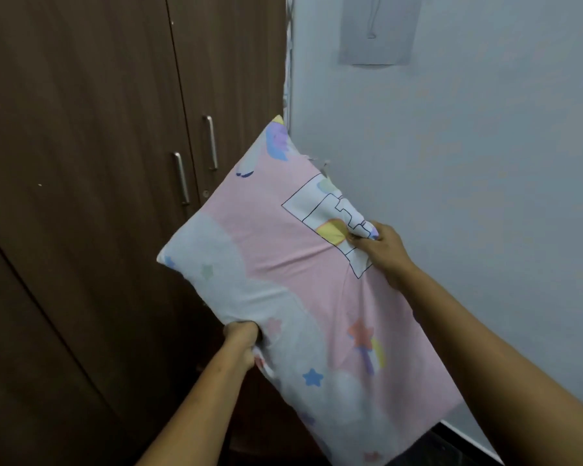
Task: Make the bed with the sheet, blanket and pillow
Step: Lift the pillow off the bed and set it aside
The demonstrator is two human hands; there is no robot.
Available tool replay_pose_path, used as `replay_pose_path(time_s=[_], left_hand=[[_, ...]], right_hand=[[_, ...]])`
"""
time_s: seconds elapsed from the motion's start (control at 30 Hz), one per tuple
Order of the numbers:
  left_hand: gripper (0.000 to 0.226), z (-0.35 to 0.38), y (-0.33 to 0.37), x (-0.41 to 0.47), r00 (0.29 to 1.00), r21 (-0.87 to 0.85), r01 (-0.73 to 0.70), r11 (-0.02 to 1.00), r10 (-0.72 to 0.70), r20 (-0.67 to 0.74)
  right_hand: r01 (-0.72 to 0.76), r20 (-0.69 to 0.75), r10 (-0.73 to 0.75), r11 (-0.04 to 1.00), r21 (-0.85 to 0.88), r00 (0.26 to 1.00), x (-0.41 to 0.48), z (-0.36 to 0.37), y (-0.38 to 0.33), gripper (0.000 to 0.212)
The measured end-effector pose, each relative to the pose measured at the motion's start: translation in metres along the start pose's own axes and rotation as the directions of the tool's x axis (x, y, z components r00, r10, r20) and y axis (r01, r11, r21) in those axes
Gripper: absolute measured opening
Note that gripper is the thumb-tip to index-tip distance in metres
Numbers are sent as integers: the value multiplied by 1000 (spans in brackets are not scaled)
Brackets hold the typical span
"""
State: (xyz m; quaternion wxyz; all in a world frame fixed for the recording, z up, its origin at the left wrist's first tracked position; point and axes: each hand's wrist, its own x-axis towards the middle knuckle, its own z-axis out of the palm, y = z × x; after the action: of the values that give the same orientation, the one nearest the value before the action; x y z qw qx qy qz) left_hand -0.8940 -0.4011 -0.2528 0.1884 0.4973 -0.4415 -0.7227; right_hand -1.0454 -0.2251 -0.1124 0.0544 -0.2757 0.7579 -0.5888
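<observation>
Gripping pillow (283, 264); long axis upper-left to lower-right.

One head cam only, wide-angle, facing forward and a bit down into the room corner. Close in: pillow (300, 280) fills frame centre, wardrobe (81, 163) left half, wall (485, 163) right half.

Soft printed cloth pillow (283, 280), matt wood-grain wardrobe (81, 163) with brushed metal handles (181, 179).
</observation>
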Motion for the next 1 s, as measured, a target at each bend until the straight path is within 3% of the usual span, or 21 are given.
replay_pose_path(time_s=[0.07, 0.17, 0.37, 0.5, 0.6, 0.7, 0.83, 0.9, 1.0], left_hand=[[38, 2, -4, 9, 998, 8, 60, 998, -60, 2], [15, 8, -7, 13, 991, 44, 134, 990, -133, -11], [6, 32, -8, 30, 967, 45, 238, 970, -241, 86], [35, 46, 3, 50, 994, 41, 103, 994, -104, 24], [57, 48, 20, 59, 984, 176, -117, 977, 139, -113], [61, 48, 42, 69, 888, 375, -359, 855, 437, -146], [63, 53, 76, 96, 657, 677, -564, 472, 753, 22], [65, 59, 96, 112, 605, 754, -572, 322, 786, 123], [68, 63, 126, 147, 632, 828, -535, 170, 731, 257]], right_hand=[[48, 59, -43, 996, -80, 997, 21, 9, 5, 8], [105, 158, -77, 978, -179, 984, 57, 22, 22, 4], [87, 420, -6, 981, -175, 908, 109, 47, 61, 3], [63, 567, 34, 987, -151, 823, 136, 69, 80, 10], [97, 669, 55, 977, -188, 741, 154, 93, 83, 13], [62, 742, 102, 980, -190, 662, 174, 113, 85, 8], [30, 814, 142, 981, -192, 564, 208, 128, 70, 12], [13, 828, 167, 979, -205, 535, 227, 135, 62, 5], [-1, 817, 217, 967, -256, 534, 257, 151, 67, 2]])
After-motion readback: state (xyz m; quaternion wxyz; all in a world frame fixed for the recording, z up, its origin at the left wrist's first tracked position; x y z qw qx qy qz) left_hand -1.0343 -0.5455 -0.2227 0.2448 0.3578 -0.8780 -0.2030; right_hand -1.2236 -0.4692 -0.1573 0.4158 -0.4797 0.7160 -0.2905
